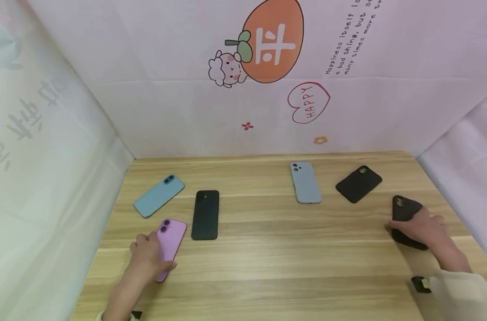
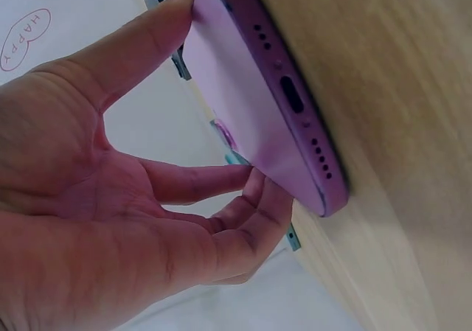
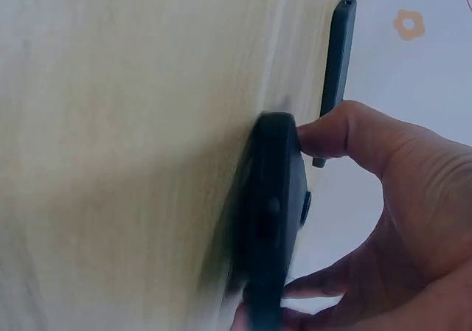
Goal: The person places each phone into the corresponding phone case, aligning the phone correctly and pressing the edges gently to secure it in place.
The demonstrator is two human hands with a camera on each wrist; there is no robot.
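Note:
On the left of the wooden table, my left hand (image 1: pixel 146 258) grips a pink phone (image 1: pixel 170 243) by its long edges, thumb on one side and fingers on the other. Its charging port and speaker holes face the left wrist view, the lower end slightly raised off the wood. At the far right, my right hand (image 1: pixel 427 226) holds a black phone case (image 1: pixel 403 211) across its width. In the right wrist view the thumb presses one edge of this case (image 3: pixel 276 176), which is tilted and blurred, and the fingers are partly hidden behind it.
A blue phone (image 1: pixel 159 197) and a black phone (image 1: pixel 205 215) lie near my left hand. A grey-blue phone case (image 1: pixel 306 183) and another black phone case (image 1: pixel 358 183) lie toward the back right. Printed white cloth (image 1: pixel 179 116) stands behind the table and along both sides.

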